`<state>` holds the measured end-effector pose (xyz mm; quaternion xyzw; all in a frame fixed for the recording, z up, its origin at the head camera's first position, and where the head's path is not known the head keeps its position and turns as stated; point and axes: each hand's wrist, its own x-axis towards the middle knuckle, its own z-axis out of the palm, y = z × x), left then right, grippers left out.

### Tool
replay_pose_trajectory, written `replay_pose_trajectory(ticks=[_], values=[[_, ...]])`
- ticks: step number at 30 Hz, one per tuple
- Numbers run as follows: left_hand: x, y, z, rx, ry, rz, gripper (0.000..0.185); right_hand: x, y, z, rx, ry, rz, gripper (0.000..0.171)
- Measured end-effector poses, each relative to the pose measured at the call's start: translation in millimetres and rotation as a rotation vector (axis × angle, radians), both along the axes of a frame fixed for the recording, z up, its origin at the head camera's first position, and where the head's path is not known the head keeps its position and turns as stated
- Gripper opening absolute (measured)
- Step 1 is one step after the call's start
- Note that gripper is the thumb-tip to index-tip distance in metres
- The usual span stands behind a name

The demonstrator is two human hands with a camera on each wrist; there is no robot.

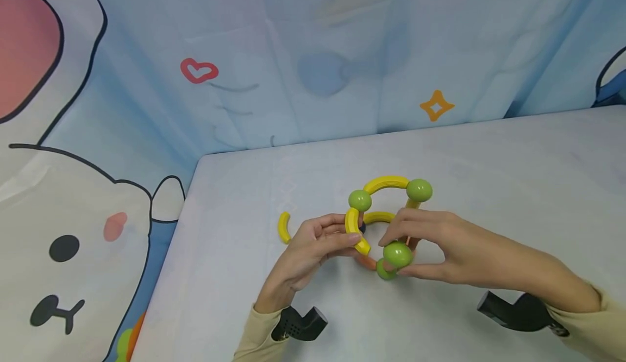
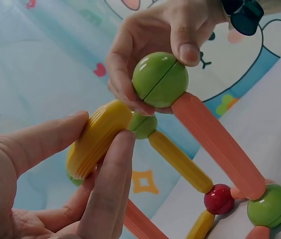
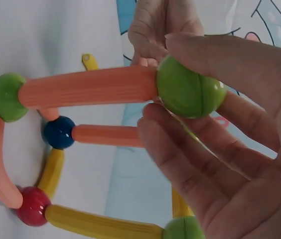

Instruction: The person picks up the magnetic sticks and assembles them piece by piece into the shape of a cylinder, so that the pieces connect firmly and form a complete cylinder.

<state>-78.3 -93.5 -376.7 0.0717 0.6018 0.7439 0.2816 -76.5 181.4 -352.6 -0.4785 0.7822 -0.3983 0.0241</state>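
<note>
1. Looking down from the head view: a toy frame of sticks and balls (image 1: 386, 215) standing near the middle of the table (image 1: 513, 166), well away from its edges. Left hand (image 1: 313, 248) curled round a curved yellow stick (image 1: 353, 230), pinched between thumb and fingers, likely to keep it steady at the frame's side. Right hand (image 1: 430, 248) pinching a green ball (image 1: 397, 254) at the front of the frame, probably to hold that joint up. One loose yellow curved piece (image 1: 283, 227) lying flat to the left, apart from the frame, nearer the table's left edge.

2. Looking from the left wrist: left-hand fingers (image 2: 105, 194) wrapped on the yellow curve (image 2: 98, 139), held close under the green ball (image 2: 160, 79). Ball squeezed by the other hand's thumb and fingers. An orange stick (image 2: 215, 147) running down from that ball to a lower green ball (image 2: 267, 205), beside a red ball (image 2: 219, 199).

3. Looking from the right wrist: right-hand fingers (image 3: 185, 164) closed round the green ball (image 3: 190, 93), with the orange stick (image 3: 88, 87) joined to it. A blue ball (image 3: 59, 132) and a red ball (image 3: 32, 205) low in the frame, resting on the table.
</note>
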Motion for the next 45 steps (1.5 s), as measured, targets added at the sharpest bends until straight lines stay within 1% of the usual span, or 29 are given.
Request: replay_pose_trajectory(ticks=[4, 13, 19, 26, 34, 37, 41, 43, 45], values=[[0.5, 1.5, -0.8, 0.0, -0.002, 0.006, 0.051, 1.7, -4.2, -2.0, -0.021, -0.027, -0.018, 0.047], [1.3, 6.6, -2.0, 0.025, -0.008, 0.012, 0.051, 3.8, -5.1, -5.1, -0.054, -0.051, -0.065, 0.048], [1.5, 8.8, -1.4, 0.02, -0.006, 0.001, 0.048, 5.7, -4.7, -6.1, -0.057, -0.058, -0.096, 0.05], [0.9, 11.0, -1.6, 0.009, -0.015, 0.018, 0.047, 7.0, -6.0, -7.5, -0.069, -0.075, -0.115, 0.049], [1.0, 12.2, -0.7, 0.006, -0.026, 0.019, 0.049, 8.5, -7.1, -8.9, -0.089, -0.061, -0.132, 0.055], [0.9, 12.6, -1.1, 0.013, -0.028, 0.015, 0.05, 9.0, -5.4, -9.2, -0.081, -0.053, -0.141, 0.058], [0.4, 13.4, -3.4, 0.028, -0.029, 0.008, 0.049, 9.1, 4.3, -9.0, -0.056, -0.089, -0.146, 0.062], [0.0, 13.8, -4.5, 0.032, -0.03, 0.004, 0.048, 8.3, 14.6, -8.9, -0.022, -0.125, -0.144, 0.058], [-0.6, 14.2, -5.2, 0.034, -0.033, -0.002, 0.047, 6.2, 27.6, -10.0, 0.028, -0.18, -0.124, 0.049]])
